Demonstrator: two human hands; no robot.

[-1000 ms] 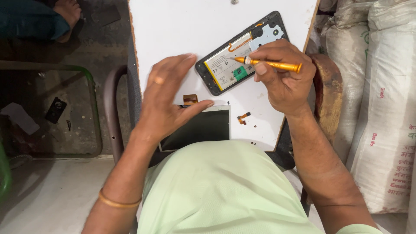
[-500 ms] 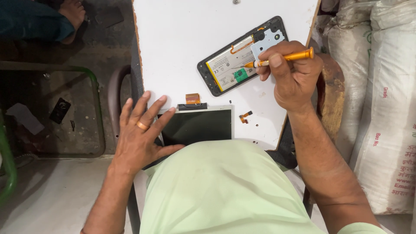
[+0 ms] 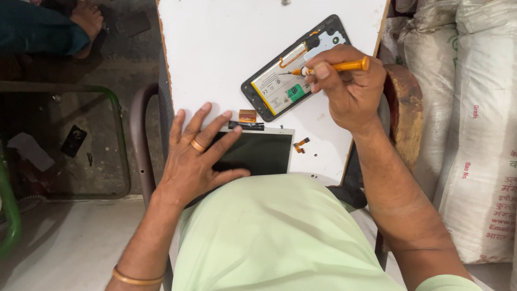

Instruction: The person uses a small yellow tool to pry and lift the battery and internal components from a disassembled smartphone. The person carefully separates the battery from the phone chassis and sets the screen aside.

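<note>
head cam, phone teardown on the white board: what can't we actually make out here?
- Head view: the near edge of the detached screen panel is hidden by the light green shirt, its left part by the left hand.
- Which part the orange screwdriver tip touches inside the opened phone: too small.
- Right hand covers the phone's right edge.
- Small loose part on the board: too small to identify.

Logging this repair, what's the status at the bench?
Right hand grips orange screwdriver, tip on opened phone. Left hand flat on detached screen. Nothing in the way.
</note>
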